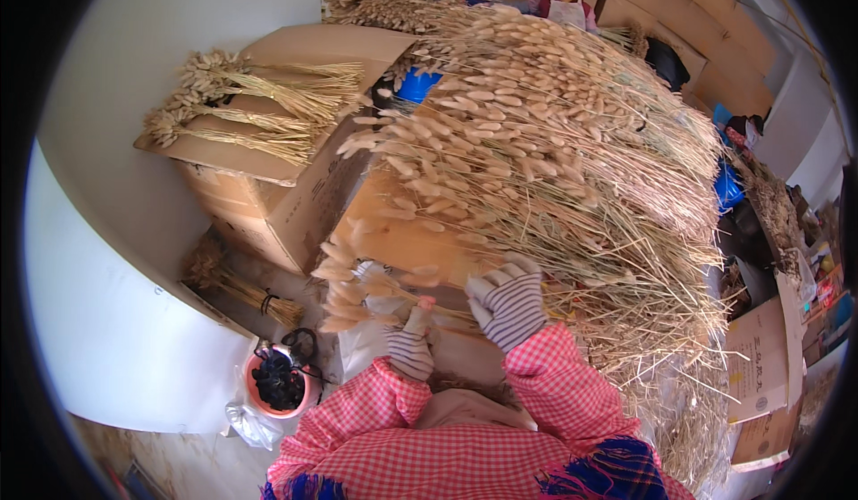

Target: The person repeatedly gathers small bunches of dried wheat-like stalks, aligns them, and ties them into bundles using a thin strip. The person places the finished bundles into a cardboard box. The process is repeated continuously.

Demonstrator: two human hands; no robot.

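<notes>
In my left hand (pixel 407 349), which wears a striped glove with a bare thumb tip, is a small bunch of dried bunny-tail grass (pixel 342 279). Its fluffy heads fan out to the left, and the stems run right, below my other hand. My right hand (pixel 509 302), also gloved, has its fingers curled at the near edge of a large heap of the same grass (pixel 523 145). Whether it grips a stem is hidden. Between the heap and my hands shows an orange-brown board (pixel 402 232).
Tied bunches (pixel 268 108) lie on a cardboard box (pixel 248 198) at left. Another bunch (pixel 248 285) rests on the floor near a pink bucket (pixel 308 393) of black ties. Loose straw (pixel 690 419) spreads at right by cardboard boxes (pixel 757 359). A person (pixel 566 7) is at the far side.
</notes>
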